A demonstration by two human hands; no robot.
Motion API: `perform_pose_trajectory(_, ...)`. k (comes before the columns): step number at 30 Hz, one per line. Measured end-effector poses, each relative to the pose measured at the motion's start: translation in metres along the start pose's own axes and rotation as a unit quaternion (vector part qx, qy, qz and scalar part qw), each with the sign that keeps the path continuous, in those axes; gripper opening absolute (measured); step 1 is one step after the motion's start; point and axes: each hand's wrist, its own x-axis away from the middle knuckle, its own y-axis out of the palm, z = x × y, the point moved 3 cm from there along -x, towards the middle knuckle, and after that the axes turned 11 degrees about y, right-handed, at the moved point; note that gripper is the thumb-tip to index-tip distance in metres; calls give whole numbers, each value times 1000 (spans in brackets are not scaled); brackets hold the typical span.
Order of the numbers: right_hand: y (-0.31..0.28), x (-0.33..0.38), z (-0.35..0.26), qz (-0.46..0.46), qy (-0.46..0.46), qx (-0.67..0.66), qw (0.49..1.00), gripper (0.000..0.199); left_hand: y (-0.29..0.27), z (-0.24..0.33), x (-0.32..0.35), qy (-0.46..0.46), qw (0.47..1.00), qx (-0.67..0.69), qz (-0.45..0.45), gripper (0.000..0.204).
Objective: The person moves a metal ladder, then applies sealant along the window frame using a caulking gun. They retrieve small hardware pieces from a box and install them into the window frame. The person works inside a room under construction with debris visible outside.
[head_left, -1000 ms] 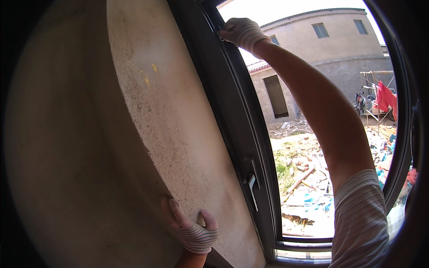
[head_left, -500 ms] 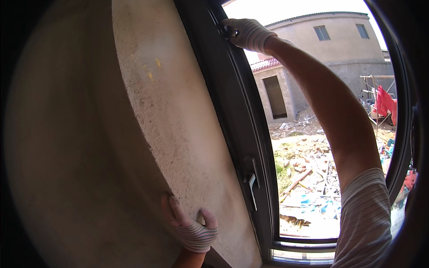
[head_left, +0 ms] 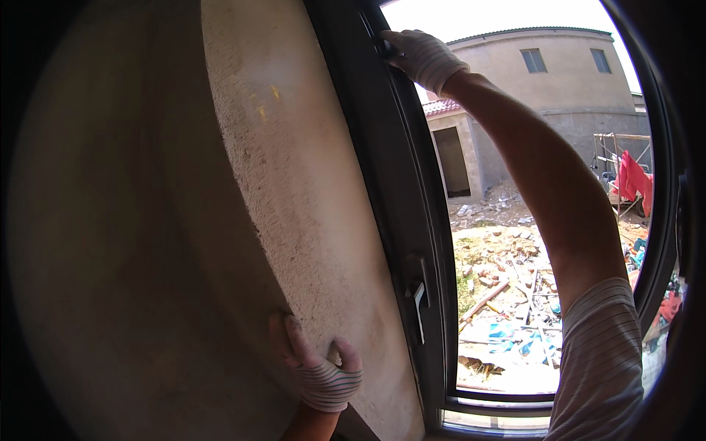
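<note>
My right hand [head_left: 426, 60], in a striped knit glove, reaches up to the dark window frame [head_left: 390, 147]. Its fingers are closed around a small dark thing against the frame, too hidden to name. Low down, my left hand [head_left: 323, 371] wears a similar glove with pinkish fingertips. It rests on the rough plaster corner of the wall [head_left: 294, 257], thumb on the lit face and fingers spread over the edge. A window handle [head_left: 419, 312] sits on the frame's lower part, and neither hand touches it.
Through the window lie rubble and planks [head_left: 500, 294] on the ground. Beyond stands a plastered building [head_left: 515, 88] with a doorway [head_left: 452, 162]. A red cloth [head_left: 634, 180] hangs on a metal rack at the right. The wall at the left is in shadow.
The view has shifted slightly, so wall, frame and right hand appear a little farther right and lower. Both hands keep their places on the frame and wall corner.
</note>
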Motion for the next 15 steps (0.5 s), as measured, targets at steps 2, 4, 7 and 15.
perform_pose_trajectory(2, -4, 7, -3, 26, -3, 1, 1000, 46, -1, 0, 0, 1, 1000, -5, 2, 82)
perform_pose_trajectory(4, -3, 9, -4, 42, 16, -21, 999, 45, -1, 0, -1, 2, 1000, -5, 4, 81)
perform_pose_trajectory(7, -2, 14, -1, 43, 63, -93, 993, 42, -2, 0, -2, 7, 1000, -1, 0, 81)
perform_pose_trajectory(15, 9, 18, 10, 15, 150, -244, 958, 39, 0, -1, -3, 11, 1000, 10, 17, 81)
